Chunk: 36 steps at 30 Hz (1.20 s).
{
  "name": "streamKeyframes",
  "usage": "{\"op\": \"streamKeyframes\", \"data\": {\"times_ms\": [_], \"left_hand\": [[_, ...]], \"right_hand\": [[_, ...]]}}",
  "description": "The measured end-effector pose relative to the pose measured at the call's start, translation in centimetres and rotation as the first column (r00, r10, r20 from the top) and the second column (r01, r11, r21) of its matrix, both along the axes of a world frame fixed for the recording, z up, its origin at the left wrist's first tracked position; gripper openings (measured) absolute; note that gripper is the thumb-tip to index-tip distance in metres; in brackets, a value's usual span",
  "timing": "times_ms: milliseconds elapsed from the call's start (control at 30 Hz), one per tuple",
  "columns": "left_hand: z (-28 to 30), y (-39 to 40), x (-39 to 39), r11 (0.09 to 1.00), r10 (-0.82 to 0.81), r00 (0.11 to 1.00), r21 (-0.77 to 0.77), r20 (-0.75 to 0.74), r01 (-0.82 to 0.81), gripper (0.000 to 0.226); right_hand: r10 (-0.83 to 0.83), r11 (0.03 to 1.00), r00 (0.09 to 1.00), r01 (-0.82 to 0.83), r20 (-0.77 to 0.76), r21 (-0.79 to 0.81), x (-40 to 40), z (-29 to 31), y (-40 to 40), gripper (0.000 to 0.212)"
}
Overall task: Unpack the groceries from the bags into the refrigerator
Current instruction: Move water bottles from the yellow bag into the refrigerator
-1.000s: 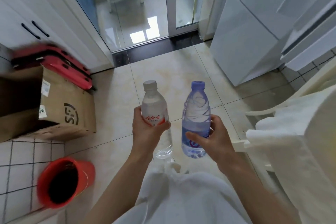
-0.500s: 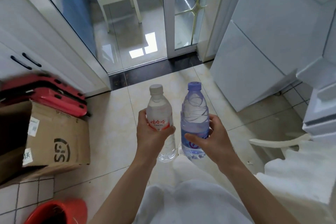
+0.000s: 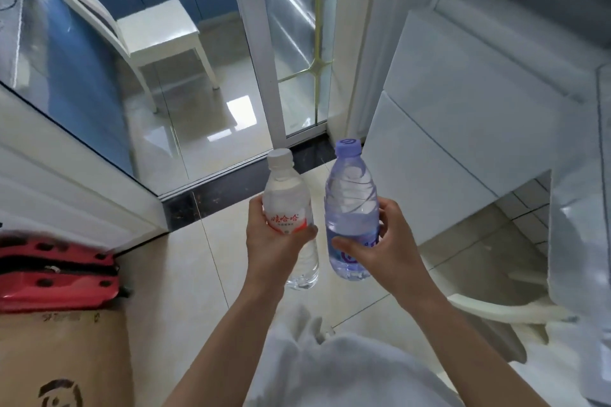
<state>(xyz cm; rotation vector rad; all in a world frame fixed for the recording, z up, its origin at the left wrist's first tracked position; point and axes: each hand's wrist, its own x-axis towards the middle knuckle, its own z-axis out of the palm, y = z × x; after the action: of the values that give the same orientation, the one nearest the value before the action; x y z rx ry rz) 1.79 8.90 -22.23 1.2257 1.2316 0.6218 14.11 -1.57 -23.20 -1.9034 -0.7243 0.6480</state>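
At the near left sit a cardboard box (image 3: 62, 357) and a red case (image 3: 56, 277) against the white cabinet. The left hand (image 3: 274, 248) is wrapped around a clear bottle (image 3: 291, 208) with a white cap and red label, upright, cap pointing away toward the glass door (image 3: 185, 76). Just beside it, not touching, the right hand (image 3: 386, 241) grips a blue-tinted bottle (image 3: 352, 205), also upright. Open tiled floor (image 3: 198, 274) lies ahead. The white refrigerator (image 3: 463, 129) stands at the right.

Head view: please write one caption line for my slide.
Left hand holds a white-capped bottle, right hand a purple-capped bottle, both upright above the tiled floor.
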Motion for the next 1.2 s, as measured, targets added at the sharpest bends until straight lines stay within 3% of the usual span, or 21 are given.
{"op": "streamKeyframes", "data": {"times_ms": [300,633,800,933,1200], "left_hand": [[0.0,11.4,8.7,0.965,-0.262,0.965,0.030,0.012,0.262,0.071],[0.9,21.6,18.6,0.818,-0.565,0.825,0.129,-0.002,0.560,0.064],[1.2,23.4,24.3,0.736,-0.664,0.747,0.145,-0.031,0.661,0.064],[2.2,23.5,29.7,0.676,-0.724,0.689,0.184,-0.014,0.714,0.065],[6.3,22.0,42.4,0.590,-0.787,0.615,0.351,0.047,0.727,0.062]], "right_hand": [[-0.267,0.963,0.963,0.268,-0.030,0.038,6.4,0.0,8.4,0.065],[-0.544,0.827,0.831,0.555,-0.120,0.094,11.7,1.5,15.5,0.057],[-0.654,0.735,0.740,0.671,-0.157,0.102,14.1,2.1,15.9,0.056],[-0.721,0.676,0.687,0.726,-0.091,0.129,17.7,3.4,15.6,0.057],[-0.761,0.622,0.649,0.736,-0.016,0.267,29.5,7.2,14.6,0.060]]}}
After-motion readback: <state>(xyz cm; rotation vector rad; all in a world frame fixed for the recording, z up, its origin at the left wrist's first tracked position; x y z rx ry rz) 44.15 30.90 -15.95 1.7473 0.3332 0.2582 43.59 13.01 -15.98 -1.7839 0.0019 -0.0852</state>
